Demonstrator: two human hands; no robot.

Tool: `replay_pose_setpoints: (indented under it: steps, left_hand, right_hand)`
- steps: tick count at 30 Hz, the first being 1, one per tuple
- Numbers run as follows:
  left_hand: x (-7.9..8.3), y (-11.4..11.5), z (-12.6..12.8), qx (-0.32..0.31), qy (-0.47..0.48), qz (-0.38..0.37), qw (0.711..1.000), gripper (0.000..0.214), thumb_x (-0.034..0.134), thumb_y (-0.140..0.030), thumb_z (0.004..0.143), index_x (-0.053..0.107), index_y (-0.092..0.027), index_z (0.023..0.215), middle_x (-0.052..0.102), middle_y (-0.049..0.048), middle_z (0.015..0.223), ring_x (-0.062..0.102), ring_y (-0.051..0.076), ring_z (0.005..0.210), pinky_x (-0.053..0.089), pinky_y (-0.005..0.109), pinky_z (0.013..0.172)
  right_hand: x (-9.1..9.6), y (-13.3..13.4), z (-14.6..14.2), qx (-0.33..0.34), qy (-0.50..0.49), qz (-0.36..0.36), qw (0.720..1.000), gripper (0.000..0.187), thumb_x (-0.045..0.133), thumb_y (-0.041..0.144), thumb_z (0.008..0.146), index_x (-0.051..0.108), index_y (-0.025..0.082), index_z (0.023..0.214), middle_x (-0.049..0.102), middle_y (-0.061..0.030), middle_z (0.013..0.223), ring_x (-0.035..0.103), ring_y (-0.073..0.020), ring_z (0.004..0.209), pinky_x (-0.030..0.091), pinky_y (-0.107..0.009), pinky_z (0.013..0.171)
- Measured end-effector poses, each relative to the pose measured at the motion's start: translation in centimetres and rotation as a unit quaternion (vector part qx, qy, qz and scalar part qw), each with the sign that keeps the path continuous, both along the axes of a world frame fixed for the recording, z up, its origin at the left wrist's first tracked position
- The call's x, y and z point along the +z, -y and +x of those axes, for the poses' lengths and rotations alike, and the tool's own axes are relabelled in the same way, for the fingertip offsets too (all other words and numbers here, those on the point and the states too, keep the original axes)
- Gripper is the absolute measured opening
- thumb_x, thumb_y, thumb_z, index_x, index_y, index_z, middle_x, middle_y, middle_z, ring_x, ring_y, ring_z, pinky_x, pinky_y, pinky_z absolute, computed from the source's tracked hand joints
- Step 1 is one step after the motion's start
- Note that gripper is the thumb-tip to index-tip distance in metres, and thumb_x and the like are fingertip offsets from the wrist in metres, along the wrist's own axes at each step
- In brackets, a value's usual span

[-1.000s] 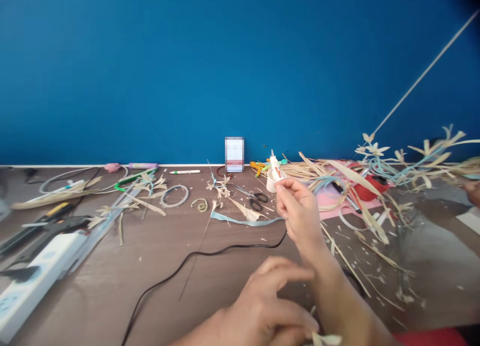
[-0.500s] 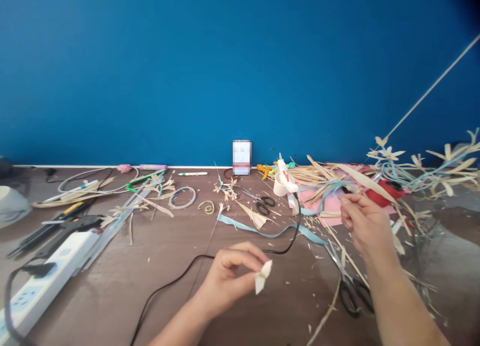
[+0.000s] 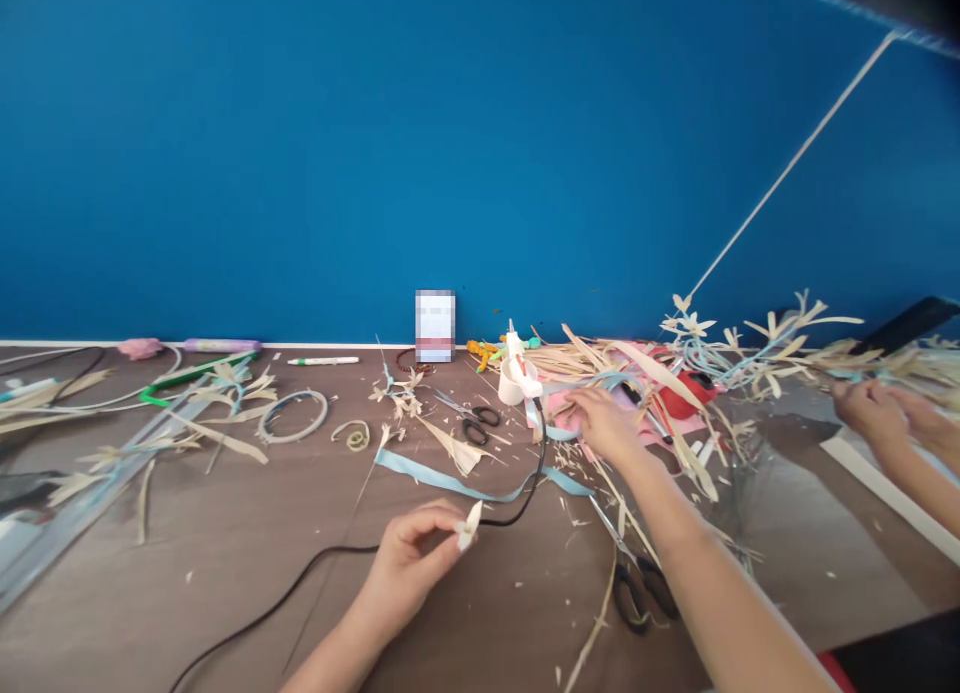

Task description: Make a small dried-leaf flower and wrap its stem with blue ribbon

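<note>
My left hand (image 3: 420,553) is above the near middle of the table. Its thumb and fingers pinch a small cream flower-like piece with pointed petals (image 3: 470,526), apparently of dried leaf. My right hand (image 3: 609,428) reaches over the pink sheet (image 3: 559,405), close to a light blue ribbon (image 3: 480,491) and pale dried strips (image 3: 570,358). Its fingers are curled together at the tips; whatever they hold, if anything, is too small to make out. Just left of it a white glue gun (image 3: 517,358) stands nose up in a white cup (image 3: 514,385). Black-handled scissors (image 3: 634,588) lie below my right forearm.
Another person's hands (image 3: 892,418) work at the far right. Smaller scissors (image 3: 472,418), a wire ring (image 3: 292,416) and a pen (image 3: 324,361) lie farther back. A black cord (image 3: 300,580) crosses the table. Flower-tipped stems (image 3: 750,343) stand at right.
The view has turned right, bringing another person's hands into sight. My right hand has moved left over the pink sheet, nearer the glue gun. My left hand still holds the flower-like piece.
</note>
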State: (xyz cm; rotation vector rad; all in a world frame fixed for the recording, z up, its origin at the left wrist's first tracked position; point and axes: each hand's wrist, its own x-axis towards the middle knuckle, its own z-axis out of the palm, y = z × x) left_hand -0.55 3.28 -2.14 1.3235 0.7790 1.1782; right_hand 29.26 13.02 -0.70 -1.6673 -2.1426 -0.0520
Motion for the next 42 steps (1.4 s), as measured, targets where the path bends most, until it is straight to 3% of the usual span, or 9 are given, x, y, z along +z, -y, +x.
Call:
replay_pose_setpoints:
  steps: [4,9,16,22,26,33,36,38,42]
  left_hand:
    - [-1.4,-0.2,-0.2,0.071,-0.021,0.018,0.997,0.004,0.063,-0.019,0.069,0.064,-0.016,0.066,0.061,0.0027,0.063,0.055,0.013,0.061,0.042,0.023,0.059]
    - [-1.7,0.0,-0.6,0.066,-0.038,0.065,0.995,0.004,0.060,-0.016,0.071,0.063,-0.017,0.069,0.061,0.0024,0.065,0.056,0.013,0.063,0.043,0.023,0.061]
    - [-1.9,0.1,-0.7,0.075,-0.050,0.085,0.992,0.006,0.060,-0.013,0.070,0.064,-0.018,0.071,0.063,0.0020,0.067,0.058,0.013,0.063,0.044,0.022,0.061]
    - [-2.1,0.0,-0.8,0.072,-0.066,0.096,0.991,0.006,0.059,-0.013,0.071,0.064,-0.018,0.070,0.062,0.0024,0.066,0.057,0.013,0.062,0.044,0.021,0.059]
    - [-2.3,0.0,-0.9,0.072,-0.077,0.098,0.990,0.006,0.060,-0.013,0.071,0.063,-0.017,0.071,0.062,0.0025,0.068,0.058,0.013,0.063,0.044,0.021,0.060]
    - [-2.3,0.1,-0.8,0.076,-0.087,0.105,0.988,0.005,0.059,-0.013,0.071,0.063,-0.017,0.070,0.061,0.0027,0.068,0.057,0.013,0.063,0.045,0.020,0.059]
    - [-2.3,0.1,-0.8,0.075,-0.092,0.106,0.987,0.005,0.059,-0.014,0.071,0.063,-0.017,0.070,0.062,0.0030,0.068,0.057,0.013,0.063,0.044,0.020,0.059]
    - [-2.3,0.1,-0.9,0.078,-0.091,0.108,0.987,0.005,0.060,-0.013,0.070,0.064,-0.017,0.070,0.062,0.0030,0.068,0.057,0.013,0.063,0.044,0.020,0.058]
    - [-2.1,0.2,-0.9,0.078,-0.095,0.105,0.987,0.005,0.060,-0.014,0.070,0.064,-0.017,0.070,0.062,0.0031,0.067,0.057,0.013,0.063,0.045,0.020,0.058]
  right_hand:
    - [-0.9,-1.1,1.0,0.010,0.037,-0.036,0.999,0.051,0.041,-0.004,0.061,0.063,0.016,0.102,0.061,-0.0072,0.111,0.046,-0.0214,0.109,0.036,-0.034,0.091]
    - [0.1,-1.8,2.0,-0.043,0.062,-0.037,0.996,0.038,0.042,0.001,0.068,0.064,0.012,0.096,0.066,-0.0113,0.092,0.055,-0.0223,0.094,0.038,-0.033,0.086]
    - [1.2,-2.4,3.4,-0.065,0.091,-0.043,0.993,0.053,0.041,-0.003,0.062,0.059,0.014,0.109,0.059,-0.0096,0.112,0.049,-0.0202,0.105,0.033,-0.029,0.092]
    - [0.7,-2.0,4.1,-0.057,0.108,-0.053,0.991,0.045,0.048,-0.002,0.062,0.066,0.018,0.097,0.059,-0.0091,0.109,0.047,-0.0226,0.104,0.033,-0.032,0.090]
    - [1.0,-1.9,4.4,-0.104,0.089,-0.026,0.990,0.025,0.052,0.009,0.069,0.068,0.018,0.086,0.057,-0.0093,0.104,0.049,-0.0233,0.098,0.036,-0.033,0.087]
    - [2.0,-3.0,6.1,-0.208,0.029,0.002,0.978,0.024,0.048,0.022,0.078,0.064,0.018,0.096,0.059,-0.0089,0.090,0.057,-0.0208,0.079,0.044,-0.030,0.070]
    - [2.3,-3.2,6.0,-0.209,0.013,-0.017,0.978,0.031,0.049,0.020,0.078,0.059,0.019,0.107,0.064,-0.0062,0.080,0.059,-0.0199,0.071,0.044,-0.029,0.065]
    - [2.5,-3.1,5.5,-0.202,0.006,-0.025,0.979,0.039,0.048,0.016,0.077,0.053,0.018,0.115,0.065,-0.0067,0.085,0.060,-0.0195,0.075,0.044,-0.029,0.067]
    - [2.8,-1.6,3.9,-0.147,0.009,-0.050,0.988,0.030,0.045,0.011,0.076,0.060,0.018,0.101,0.064,-0.0064,0.094,0.058,-0.0186,0.085,0.042,-0.028,0.075]
